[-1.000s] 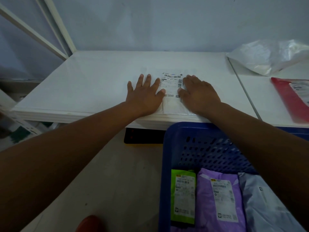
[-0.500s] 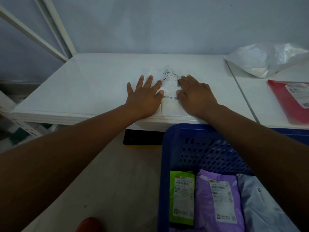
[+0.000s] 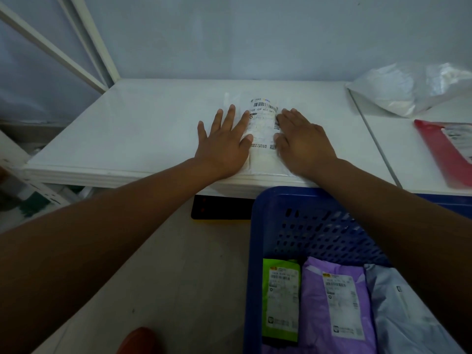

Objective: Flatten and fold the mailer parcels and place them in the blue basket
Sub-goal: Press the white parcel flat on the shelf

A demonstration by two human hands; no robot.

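A white mailer parcel (image 3: 263, 129) with a barcode label lies flat on the white table (image 3: 143, 129), near its front edge. My left hand (image 3: 224, 141) presses on its left part with fingers spread and straight. My right hand (image 3: 301, 139) presses flat on its right part. The label shows in the gap between the two hands. Below the table edge stands the blue basket (image 3: 258, 251), holding a green mailer (image 3: 281, 300), a purple mailer (image 3: 334, 310) and a pale grey mailer (image 3: 403, 315).
A crumpled white plastic mailer (image 3: 411, 90) lies at the back right on a second table. A red mailer (image 3: 444, 154) with a label lies at the right edge. A white metal frame (image 3: 84, 44) rises at the back left. A dark object (image 3: 219, 208) sits under the table.
The mailer's label bulged up between my hands half a second ago and now lies flatter. Both hands stay pressed on the mailer, a little further apart than just before.
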